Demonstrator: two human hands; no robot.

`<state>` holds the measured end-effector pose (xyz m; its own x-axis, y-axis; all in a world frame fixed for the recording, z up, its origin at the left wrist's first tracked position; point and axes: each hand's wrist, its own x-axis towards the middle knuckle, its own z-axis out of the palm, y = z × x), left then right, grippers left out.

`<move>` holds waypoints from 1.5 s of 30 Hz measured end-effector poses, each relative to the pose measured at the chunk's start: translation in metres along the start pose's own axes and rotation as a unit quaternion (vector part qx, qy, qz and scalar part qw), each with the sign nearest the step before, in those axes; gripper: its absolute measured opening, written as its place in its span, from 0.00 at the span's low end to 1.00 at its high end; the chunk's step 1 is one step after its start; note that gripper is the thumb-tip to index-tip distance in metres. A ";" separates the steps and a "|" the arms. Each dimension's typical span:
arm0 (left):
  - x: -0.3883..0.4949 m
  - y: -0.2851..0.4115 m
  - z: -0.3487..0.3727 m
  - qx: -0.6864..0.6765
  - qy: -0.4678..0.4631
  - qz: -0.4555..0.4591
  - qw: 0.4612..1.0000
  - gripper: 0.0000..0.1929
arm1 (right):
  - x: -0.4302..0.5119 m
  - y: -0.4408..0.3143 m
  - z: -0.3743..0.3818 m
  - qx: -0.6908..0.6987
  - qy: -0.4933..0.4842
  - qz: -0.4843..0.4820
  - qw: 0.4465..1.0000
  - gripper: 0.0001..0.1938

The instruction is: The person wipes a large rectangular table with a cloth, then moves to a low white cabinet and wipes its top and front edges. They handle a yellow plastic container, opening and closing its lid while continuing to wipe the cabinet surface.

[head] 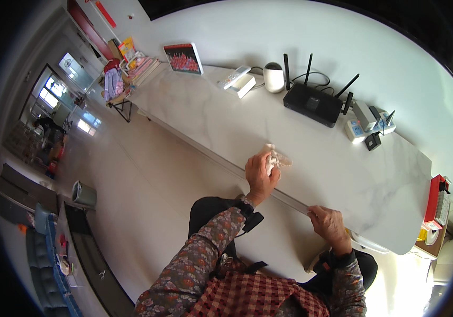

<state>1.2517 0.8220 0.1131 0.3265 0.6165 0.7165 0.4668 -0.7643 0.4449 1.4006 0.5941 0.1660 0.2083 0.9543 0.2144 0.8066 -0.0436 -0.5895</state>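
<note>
My left hand (263, 174) holds a crumpled, pale cloth or tissue (274, 158) against the front part of a white marble-patterned tabletop (230, 119). Its fingers curl around the near side of the cloth, and one corner spreads out to the right. My right hand (327, 222) rests at the table's front edge, fingers bent over the rim; whether something small is between them cannot be told. Behind the cloth stands a black router (313, 104) with raised antennas. A white camera (274, 77) is to the router's left.
Along the wall are a framed picture (183, 59), a remote control (235, 77) on a white box (246, 86), and a power strip (355, 130) with plugs. A red box (432, 202) is beyond the right end. A bin (84, 194) stands on the floor at left.
</note>
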 end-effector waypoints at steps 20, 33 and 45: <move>0.002 0.003 -0.001 -0.011 0.006 0.002 1.000 0.23 | 0.001 0.000 0.002 0.010 0.003 -0.003 1.000 0.04; -0.002 -0.038 -0.007 -0.154 0.070 -0.098 0.981 0.21 | 0.000 0.003 -0.005 0.040 -0.014 0.013 0.999 0.04; -0.005 -0.146 -0.016 -0.267 0.265 -0.427 0.822 0.15 | -0.002 0.008 0.001 0.045 -0.004 0.014 0.999 0.03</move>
<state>1.1684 0.9273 0.0529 -0.4035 0.9105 0.0903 -0.1344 -0.1566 0.9785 1.4060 0.5926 0.1599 0.2248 0.9555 0.1910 0.7473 -0.0433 -0.6630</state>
